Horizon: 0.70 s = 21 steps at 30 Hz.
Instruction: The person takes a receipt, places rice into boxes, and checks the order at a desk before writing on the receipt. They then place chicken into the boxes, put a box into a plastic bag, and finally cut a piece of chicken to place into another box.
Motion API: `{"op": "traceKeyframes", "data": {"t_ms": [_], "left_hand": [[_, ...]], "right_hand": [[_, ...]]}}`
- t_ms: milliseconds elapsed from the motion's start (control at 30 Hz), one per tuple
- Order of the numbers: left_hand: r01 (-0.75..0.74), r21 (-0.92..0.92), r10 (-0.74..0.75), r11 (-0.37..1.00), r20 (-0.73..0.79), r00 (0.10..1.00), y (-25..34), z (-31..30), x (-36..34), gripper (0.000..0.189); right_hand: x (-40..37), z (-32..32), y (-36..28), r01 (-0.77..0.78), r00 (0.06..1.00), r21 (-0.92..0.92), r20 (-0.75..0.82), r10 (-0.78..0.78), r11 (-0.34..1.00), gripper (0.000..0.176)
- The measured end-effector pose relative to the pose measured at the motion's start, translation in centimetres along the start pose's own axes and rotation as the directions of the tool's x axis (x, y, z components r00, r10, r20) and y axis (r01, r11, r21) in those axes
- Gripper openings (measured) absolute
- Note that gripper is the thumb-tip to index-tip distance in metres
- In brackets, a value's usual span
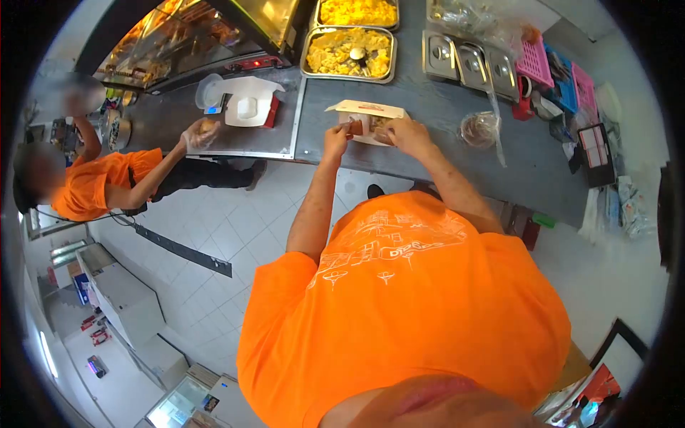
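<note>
Left hand [338, 140], right hand [408, 135] curled at open box [369, 110]; forearms [314, 203] outstretched

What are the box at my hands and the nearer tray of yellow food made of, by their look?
The box looks like matte cardboard, judging by its stiff, flat flap. The nearer tray looks like shiny metal, perhaps steel: its rim reflects light.

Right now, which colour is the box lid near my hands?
The lid is cream with reddish print; head view.
</note>
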<state>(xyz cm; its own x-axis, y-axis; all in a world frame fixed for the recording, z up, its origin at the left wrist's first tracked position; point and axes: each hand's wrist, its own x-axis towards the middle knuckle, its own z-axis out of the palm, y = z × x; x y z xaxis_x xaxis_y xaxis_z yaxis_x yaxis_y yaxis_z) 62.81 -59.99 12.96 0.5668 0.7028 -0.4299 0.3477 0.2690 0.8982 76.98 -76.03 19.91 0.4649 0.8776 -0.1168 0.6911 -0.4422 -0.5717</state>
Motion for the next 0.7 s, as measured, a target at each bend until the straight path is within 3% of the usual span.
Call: {"op": "traceKeyframes", "data": {"t_ms": [133,200,267,300,367,400,467,500,533,600,633,667,700], "left_hand": [[-0.025,-0.052,0.020,0.998,-0.083,0.996,-2.9,-5.7,2.9,0.035],[-0.158,-0.053,0.130,0.986,-0.344,0.930,-4.1,-11.1,5.5,0.031],[-0.160,0.221,0.240,0.962,-0.412,0.879,-1.6,-15.5,6.8,0.031],[-0.157,0.221,0.239,0.963,-0.419,0.876,-0.1,-15.9,6.7,0.031],[-0.085,0.495,0.418,0.865,-0.616,0.667,3.0,-16.2,6.6,0.029],[-0.084,0.492,0.417,0.866,-0.621,0.664,4.0,-15.7,6.5,0.029],[0.017,0.525,0.425,0.851,-0.708,0.564,4.5,-13.8,5.8,0.028],[-0.076,0.559,0.512,0.825,-0.685,0.517,4.2,-13.4,5.9,0.029],[-0.076,0.560,0.514,0.825,-0.689,0.510,4.0,-13.0,6.1,0.029],[-0.307,0.405,0.507,0.861,-0.655,0.560,3.4,-12.1,6.2,0.029],[-0.360,0.374,0.518,0.855,-0.567,0.641,3.8,-11.6,5.7,0.030],[-0.356,0.375,0.516,0.856,-0.575,0.635,2.8,-11.1,5.9,0.030],[-0.385,0.283,0.477,0.879,-0.549,0.686,1.7,-10.6,6.3,0.031]], "right_hand": [[2.2,3.2,-0.7,-0.005,0.995,-0.150,-0.099,-0.010,0.989,0.021],[2.5,3.1,-0.7,-0.065,0.968,-0.305,-0.252,-0.014,0.950,0.024],[2.1,1.1,-2.0,-0.024,0.961,-0.236,-0.275,-0.043,0.972,0.022],[2.0,0.1,-2.6,0.003,0.950,-0.163,-0.307,-0.053,0.987,0.021],[1.9,-1.4,-2.9,0.005,0.951,-0.147,-0.306,-0.050,0.989,0.021],[1.9,-1.9,-2.7,0.003,0.950,-0.134,-0.308,-0.045,0.991,0.021],[2.0,-2.2,-1.9,0.039,0.939,-0.130,-0.333,-0.080,0.991,0.021],[2.3,-2.4,-1.6,0.069,0.923,-0.122,-0.368,-0.110,0.990,0.021],[2.5,-2.7,-1.4,0.077,0.922,-0.121,-0.369,-0.117,0.990,0.021],[2.5,-3.1,-0.9,0.104,0.927,-0.107,-0.349,-0.135,0.989,0.021],[2.6,-3.2,-0.7,0.111,0.927,-0.107,-0.346,-0.142,0.988,0.021],[2.7,-3.3,-0.6,0.112,0.930,-0.110,-0.339,-0.143,0.988,0.021],[2.9,-3.5,-0.4,0.116,0.930,-0.115,-0.335,-0.149,0.987,0.021]]}}
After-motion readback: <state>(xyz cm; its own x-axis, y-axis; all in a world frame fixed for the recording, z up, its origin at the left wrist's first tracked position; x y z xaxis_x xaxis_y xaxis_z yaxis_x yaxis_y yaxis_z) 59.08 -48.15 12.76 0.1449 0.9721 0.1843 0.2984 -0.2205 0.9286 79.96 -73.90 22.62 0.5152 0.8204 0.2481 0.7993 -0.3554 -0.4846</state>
